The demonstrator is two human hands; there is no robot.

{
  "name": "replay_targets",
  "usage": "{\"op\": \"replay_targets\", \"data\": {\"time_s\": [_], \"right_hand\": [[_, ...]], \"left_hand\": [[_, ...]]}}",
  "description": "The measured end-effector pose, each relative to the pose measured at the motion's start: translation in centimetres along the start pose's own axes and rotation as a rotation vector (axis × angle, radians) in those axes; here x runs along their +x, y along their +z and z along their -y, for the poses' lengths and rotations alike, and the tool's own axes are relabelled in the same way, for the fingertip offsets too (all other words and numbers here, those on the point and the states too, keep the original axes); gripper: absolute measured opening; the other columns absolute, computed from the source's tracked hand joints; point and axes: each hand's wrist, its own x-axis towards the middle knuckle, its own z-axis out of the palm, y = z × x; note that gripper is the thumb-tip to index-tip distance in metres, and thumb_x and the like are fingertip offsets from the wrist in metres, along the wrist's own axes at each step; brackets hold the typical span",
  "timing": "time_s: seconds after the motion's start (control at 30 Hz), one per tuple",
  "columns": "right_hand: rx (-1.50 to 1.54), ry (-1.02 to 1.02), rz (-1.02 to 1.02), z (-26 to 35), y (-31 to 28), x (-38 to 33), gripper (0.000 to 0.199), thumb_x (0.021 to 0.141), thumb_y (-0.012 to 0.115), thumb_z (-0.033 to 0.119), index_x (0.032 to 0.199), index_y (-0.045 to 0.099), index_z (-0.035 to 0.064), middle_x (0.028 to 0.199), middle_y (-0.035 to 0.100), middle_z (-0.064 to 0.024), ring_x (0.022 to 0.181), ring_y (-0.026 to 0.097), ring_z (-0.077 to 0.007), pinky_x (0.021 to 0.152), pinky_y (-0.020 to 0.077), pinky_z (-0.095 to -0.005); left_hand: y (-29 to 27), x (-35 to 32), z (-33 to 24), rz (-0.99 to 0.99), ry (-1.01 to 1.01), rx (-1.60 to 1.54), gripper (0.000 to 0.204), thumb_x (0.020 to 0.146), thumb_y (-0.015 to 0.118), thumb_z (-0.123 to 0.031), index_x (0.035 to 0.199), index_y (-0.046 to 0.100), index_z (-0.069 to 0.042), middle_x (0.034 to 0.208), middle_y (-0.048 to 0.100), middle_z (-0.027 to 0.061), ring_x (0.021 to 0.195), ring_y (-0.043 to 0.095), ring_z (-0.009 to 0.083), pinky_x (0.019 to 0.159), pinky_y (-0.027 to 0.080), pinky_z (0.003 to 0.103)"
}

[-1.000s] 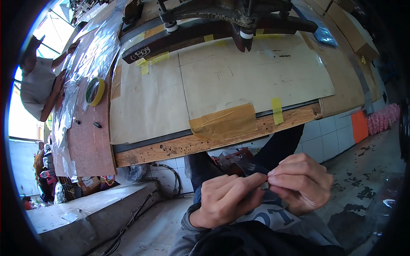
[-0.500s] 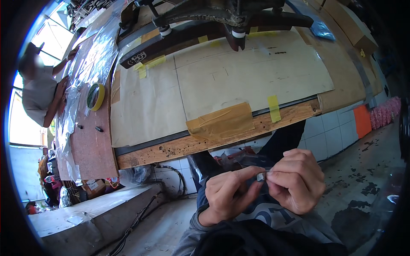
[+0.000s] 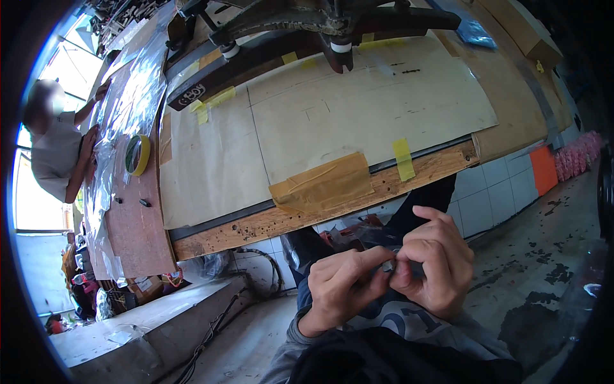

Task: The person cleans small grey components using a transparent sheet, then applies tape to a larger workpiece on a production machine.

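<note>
Low in front of my body, my left hand [image 3: 348, 281] pinches a small greyish piece [image 3: 388, 265] between thumb and forefinger. It is too small for me to tell its kind. My right hand [image 3: 435, 262] meets the left at that piece, its thumb and forefinger pressed together at the piece's right side. The other right fingers are curled, with one raised a little. Whatever sits between the right fingertips is hidden. Both hands are over my lap, below the near edge of the wooden worktable [image 3: 211, 240].
A dark metal press frame [image 3: 288, 25] spans the table's far side. Beige sheet [image 3: 307, 115] covers the top, fixed with yellow tape [image 3: 403, 160] and brown tape [image 3: 323, 184]. A yellow tape roll [image 3: 144, 155] and small dark pieces [image 3: 145, 203] lie left. Another person [image 3: 54, 153] stands far left.
My right hand has turned a little and shifted slightly left and down, with a finger now raised. The left hand keeps its pinch. The whole view has tilted slightly.
</note>
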Motion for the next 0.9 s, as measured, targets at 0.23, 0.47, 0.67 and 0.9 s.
{"op": "replay_targets", "data": {"time_s": [0.23, 0.47, 0.67, 0.9], "right_hand": [[0.054, 0.203, -0.129, -1.6, -0.8, 0.4, 0.006, 0.073, 0.056, -0.001, 0.079, 0.054, 0.0005, 0.072, 0.054, -0.0093, 0.064, 0.057, -0.0228, 0.077, 0.0504, -0.0425], [0.264, 0.143, 0.08, -0.5, 0.0, 0.3, 0.02, 0.07, 0.068, 0.007, 0.087, 0.059, 0.001, 0.079, 0.059, -0.0086, 0.074, 0.059, -0.0227, 0.073, 0.0502, -0.0374], [0.073, 0.008, 0.087, -0.6, 0.0, 0.2, 0.018, 0.067, 0.068, 0.004, 0.082, 0.059, 0.0021, 0.077, 0.059, -0.0066, 0.072, 0.059, -0.0185, 0.075, 0.0459, -0.0354], [-0.078, -0.026, 0.065, -0.3, 0.6, 0.1, 0.009, 0.07, 0.06, 0.002, 0.075, 0.054, 0.0018, 0.071, 0.054, -0.0058, 0.064, 0.057, -0.018, 0.078, 0.0469, -0.0384]], "left_hand": [[-0.3, -1.1, 0.8, 0.024, -0.149, -0.105, 0.019, 0.069, 0.063, -0.001, 0.088, 0.059, -0.002, 0.057, 0.053, 0.0014, 0.042, 0.046, 0.0098, 0.043, 0.038, 0.022], [-0.5, -1.3, 1.8, -0.046, -0.215, -0.198, 0.021, 0.074, 0.063, -0.003, 0.094, 0.057, 0.0, 0.049, 0.045, -0.0008, 0.042, 0.039, 0.0058, 0.042, 0.031, 0.019], [-0.3, -0.9, 1.2, -0.046, -0.202, -0.072, 0.023, 0.071, 0.064, 0.002, 0.093, 0.059, 0.001, 0.054, 0.047, -0.0005, 0.042, 0.039, 0.006, 0.043, 0.033, 0.019], [-0.6, -0.6, 1.1, 0.029, -0.242, -0.151, 0.027, 0.067, 0.073, -0.005, 0.091, 0.059, 0.0, 0.063, 0.057, 0.0039, 0.044, 0.046, 0.0072, 0.045, 0.037, 0.019]]}}
